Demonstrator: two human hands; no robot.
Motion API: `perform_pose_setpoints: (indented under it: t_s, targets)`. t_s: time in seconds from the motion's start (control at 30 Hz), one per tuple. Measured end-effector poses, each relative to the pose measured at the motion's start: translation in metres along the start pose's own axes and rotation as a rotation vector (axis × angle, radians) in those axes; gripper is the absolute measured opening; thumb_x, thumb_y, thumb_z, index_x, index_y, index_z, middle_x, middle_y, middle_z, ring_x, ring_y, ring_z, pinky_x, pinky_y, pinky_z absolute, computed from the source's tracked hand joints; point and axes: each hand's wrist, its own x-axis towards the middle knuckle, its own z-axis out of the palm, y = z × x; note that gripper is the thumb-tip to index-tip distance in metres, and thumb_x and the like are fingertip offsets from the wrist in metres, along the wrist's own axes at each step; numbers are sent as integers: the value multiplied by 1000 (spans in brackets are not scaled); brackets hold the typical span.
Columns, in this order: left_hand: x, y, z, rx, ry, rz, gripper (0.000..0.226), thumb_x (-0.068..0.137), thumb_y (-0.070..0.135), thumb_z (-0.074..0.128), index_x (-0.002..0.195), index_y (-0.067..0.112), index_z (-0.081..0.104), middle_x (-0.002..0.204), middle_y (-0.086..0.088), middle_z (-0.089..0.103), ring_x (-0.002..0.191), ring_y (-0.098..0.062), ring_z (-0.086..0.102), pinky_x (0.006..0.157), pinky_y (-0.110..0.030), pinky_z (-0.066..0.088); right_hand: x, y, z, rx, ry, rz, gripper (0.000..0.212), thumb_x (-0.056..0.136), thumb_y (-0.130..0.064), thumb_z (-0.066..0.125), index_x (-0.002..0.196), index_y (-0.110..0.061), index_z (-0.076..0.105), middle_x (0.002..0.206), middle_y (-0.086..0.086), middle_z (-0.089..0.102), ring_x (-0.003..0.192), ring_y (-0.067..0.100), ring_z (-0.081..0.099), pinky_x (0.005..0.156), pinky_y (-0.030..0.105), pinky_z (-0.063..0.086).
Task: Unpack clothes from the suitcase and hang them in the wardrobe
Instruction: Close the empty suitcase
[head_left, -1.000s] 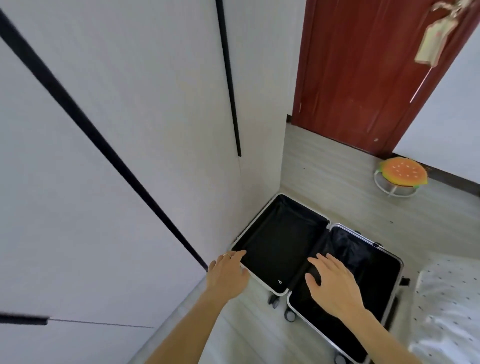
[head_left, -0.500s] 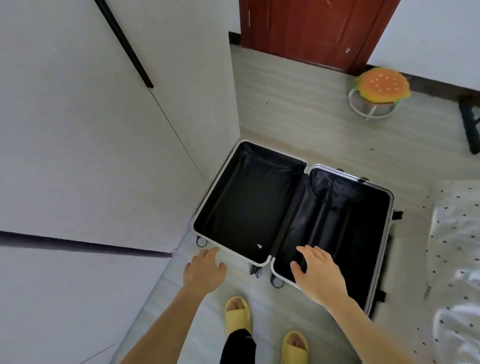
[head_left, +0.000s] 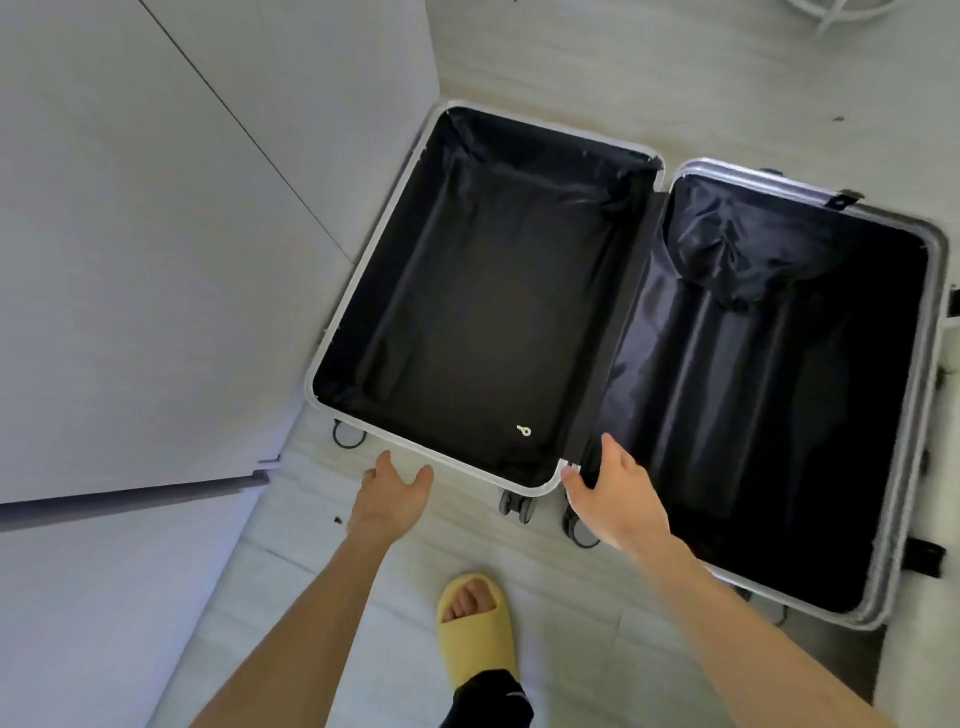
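The suitcase (head_left: 493, 312) lies open flat on the floor (head_left: 571, 52), its two halves side by side, right against the white wardrobe (head_left: 156, 234). This is practical, because the clothes have only a short way to go. Both halves show black lining. In the upper part of the right half (head_left: 779, 415) there is a crumpled dark fabric (head_left: 727, 260); I cannot tell if it is a garment or only loose lining. A small metal ring (head_left: 524, 431) lies in the left half. No other clothes are visible, so I judge that the unpacking is almost done.

The left hand (head_left: 392, 493) hovers just before the near rim of the left half and holds nothing; its fingers (head_left: 385, 465) are relaxed and a little apart. The right hand (head_left: 618, 499) is over the near corner of the right half, beside the hinge, with fingers (head_left: 610, 447) spread wide and also empty. Whether it touches the rim, I cannot say. Probably both hands reach to check or close the case. One foot in a yellow slipper (head_left: 475, 629) stands close by.
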Motion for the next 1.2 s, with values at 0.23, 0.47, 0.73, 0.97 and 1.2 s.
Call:
perform_pose_setpoints:
  t_s: [0.23, 0.47, 0.73, 0.97, 1.2]
  targets:
    - [93, 4, 31, -431, 251, -114, 90, 99, 39, 54, 156, 8, -8, 154, -20, 34, 137, -41, 40, 112, -45, 35, 78, 19, 70, 191, 157, 14, 89, 94, -55, 47, 155, -16, -5, 141, 12, 51, 118, 31, 56, 86, 43, 54]
    - [157, -17, 27, -791, 395, -215, 75, 89, 8, 56, 151, 20, 15, 142, -17, 40, 110, -43, 56, 81, -49, 58, 106, 28, 111, 339, 309, -38, 78, 93, -39, 56, 151, -16, 9, 100, 8, 68, 94, 33, 65, 85, 43, 51]
    - [137, 0, 16, -626, 515, -126, 62, 96, 11, 50, 148, 1, 17, 138, -23, 41, 120, -41, 49, 93, -43, 44, 111, 31, 111, 355, 294, -47, 80, 94, -49, 53, 153, -18, 8, 117, 7, 65, 103, 31, 63, 86, 39, 49]
    - [68, 42, -17, -691, 720, 93, 68, 97, 10, 48, 155, 10, 13, 142, -27, 46, 123, -46, 48, 103, -49, 39, 112, 11, 89, 187, 163, 6, 85, 94, -65, 36, 151, -10, 6, 134, 10, 57, 119, 35, 56, 96, 44, 46]
    - [5, 95, -61, -584, 913, 405, 82, 94, 5, 48, 158, 27, 2, 97, -10, 53, 85, -31, 54, 84, -43, 48, 116, -20, 37, 149, -193, -163, 83, 95, -67, 35, 154, -9, 22, 152, 9, 40, 135, 29, 42, 107, 38, 41]
